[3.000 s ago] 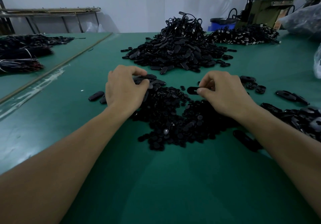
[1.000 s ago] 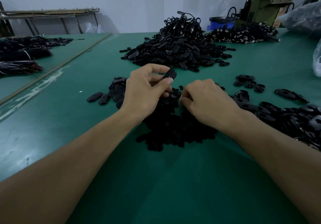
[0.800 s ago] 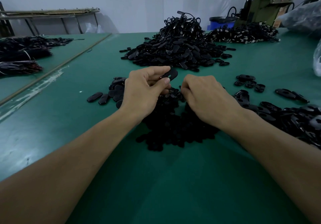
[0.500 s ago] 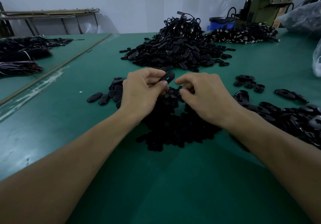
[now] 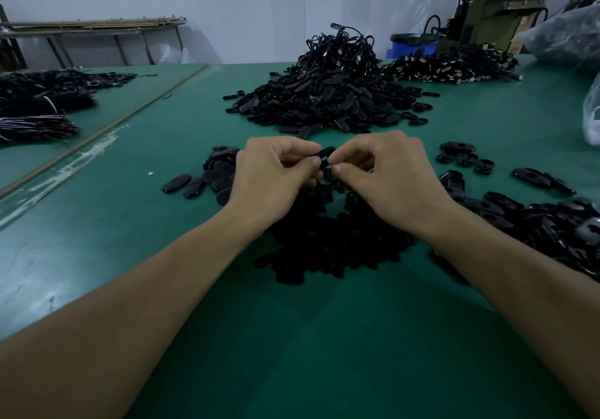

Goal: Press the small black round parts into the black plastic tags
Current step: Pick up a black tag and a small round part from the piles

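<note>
Green matting covers the worktop [image 5: 97, 223], which runs back to a pale wall. Both hands meet above the middle of it, raised over a low heap of small black round parts [image 5: 328, 243]. The left hand [image 5: 272, 175] pinches a black plastic tag [image 5: 325, 156] between thumb and forefinger; the tag pokes out to the right of those fingers [image 5: 310, 151], tilted up and away. The right hand [image 5: 389, 175] comes in from the other side, its thumb and forefinger closed together right at the tag's free end, touching it. Whether a round part sits between the right fingers cannot be told, as the fingertips hide that spot. The tag is a flat, elongated oval of glossy black, and only its outer half shows.

Loose tags [image 5: 201, 181] of the same shape lie on the worktop just left of the left hand, and more [image 5: 552, 223] spread along the right side beside the right forearm. A big mound of black tags with cords [image 5: 328, 93] rises behind the hands, well apart from them. A green machine [image 5: 490, 19] stands at the far right corner.
</note>
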The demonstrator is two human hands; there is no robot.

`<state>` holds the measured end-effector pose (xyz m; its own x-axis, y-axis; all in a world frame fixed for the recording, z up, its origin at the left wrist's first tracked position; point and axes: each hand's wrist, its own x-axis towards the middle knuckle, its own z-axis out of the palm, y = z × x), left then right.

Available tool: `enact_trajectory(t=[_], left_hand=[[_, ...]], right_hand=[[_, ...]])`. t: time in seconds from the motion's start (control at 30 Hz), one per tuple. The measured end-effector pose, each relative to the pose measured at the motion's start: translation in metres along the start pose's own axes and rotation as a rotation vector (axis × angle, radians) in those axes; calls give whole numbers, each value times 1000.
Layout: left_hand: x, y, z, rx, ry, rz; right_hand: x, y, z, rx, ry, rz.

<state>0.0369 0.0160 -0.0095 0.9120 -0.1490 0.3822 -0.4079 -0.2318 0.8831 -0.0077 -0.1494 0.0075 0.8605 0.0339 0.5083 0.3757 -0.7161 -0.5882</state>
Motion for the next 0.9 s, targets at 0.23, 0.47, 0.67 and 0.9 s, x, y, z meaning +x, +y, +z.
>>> enact_trajectory(t=[0.23, 0.47, 0.67, 0.9], left_hand=[[-4, 6, 3, -14, -88, 32], [-4, 7, 3, -22, -88, 41], [-6, 7, 2, -42, -112, 36], [-5, 6, 3, 28, -118, 73]], right_hand=[[1, 3, 0, 68, 38, 72], [1, 2, -1, 105, 54, 94], [0, -2, 0, 84, 39, 52], [1, 1, 0, 91, 3, 126]])
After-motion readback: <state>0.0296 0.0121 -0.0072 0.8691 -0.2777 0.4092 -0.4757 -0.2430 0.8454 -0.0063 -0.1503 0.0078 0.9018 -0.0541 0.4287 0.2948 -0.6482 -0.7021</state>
